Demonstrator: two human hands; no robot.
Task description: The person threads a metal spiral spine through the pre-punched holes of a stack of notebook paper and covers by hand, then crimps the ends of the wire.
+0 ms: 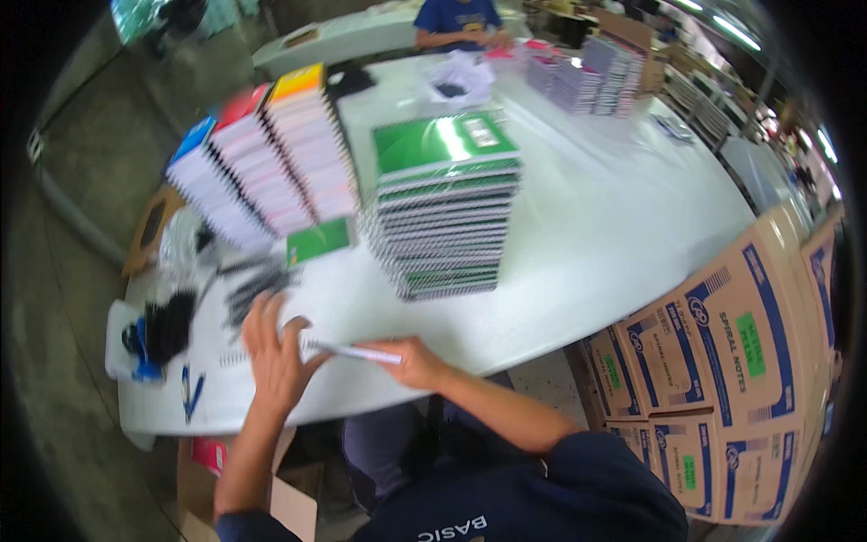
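Observation:
My right hand is closed on a thin notebook, which I see nearly edge-on just above the table's near edge. Close to the notebook's left end is my left hand, its fingers spread and slightly blurred; whether its thumb touches the notebook I cannot tell. Beyond the left hand lies a loose pile of black spiral coils. A single green notebook rests flat behind that pile. A tall stack of green spiral notebooks stands in front of me.
Stacks of blue, red and yellow-topped notebooks rise at the far left. Blue-handled pliers and a bin of black coils lie at left. Cardboard boxes are piled at right. Another person sits across the white table.

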